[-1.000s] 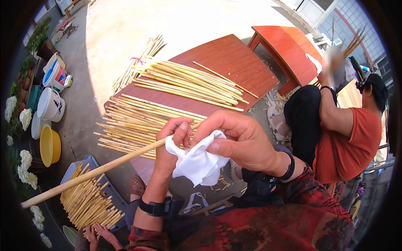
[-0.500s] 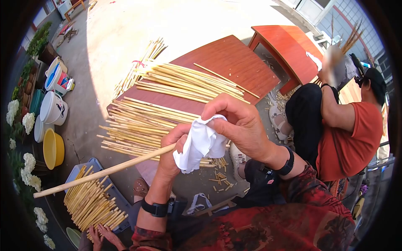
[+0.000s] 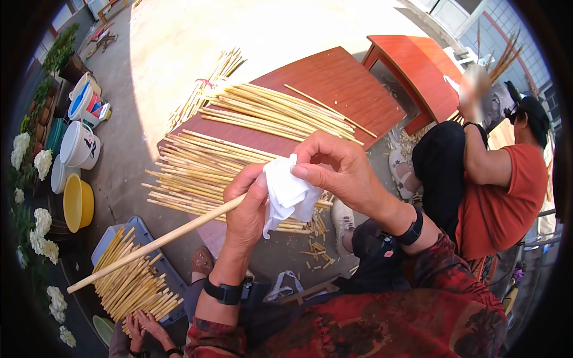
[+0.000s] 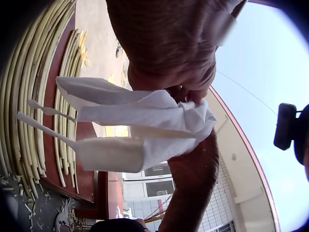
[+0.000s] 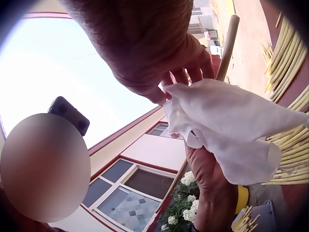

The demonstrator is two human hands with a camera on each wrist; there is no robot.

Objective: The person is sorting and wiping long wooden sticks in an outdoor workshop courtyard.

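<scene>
My left hand (image 3: 246, 209) grips a long pale stick (image 3: 155, 244), which slants down to the lower left in the head view. A white cloth (image 3: 289, 194) hangs in loose folds at the stick's upper end, against the left hand's fingers. With thumb and fingertips, my right hand (image 3: 346, 176) pinches the cloth's upper edge. Folds of cloth hide the stick's upper end. In the left wrist view the cloth (image 4: 145, 128) hangs in several flaps; in the right wrist view it spreads out below the right fingers.
Bundles of sticks (image 3: 209, 167) lie on a reddish-brown table (image 3: 340, 77) ahead. Lower left, another person's hands (image 3: 146, 328) touch short sticks in a grey-blue tray (image 3: 176, 280). A person in an orange shirt (image 3: 501, 197) sits at right. Buckets (image 3: 80, 146) line the left side.
My right hand has drawn the cloth up and round the stick's end, and its folds now hang narrower. The left hand still holds the stick, whose lower end has shifted slightly right.
</scene>
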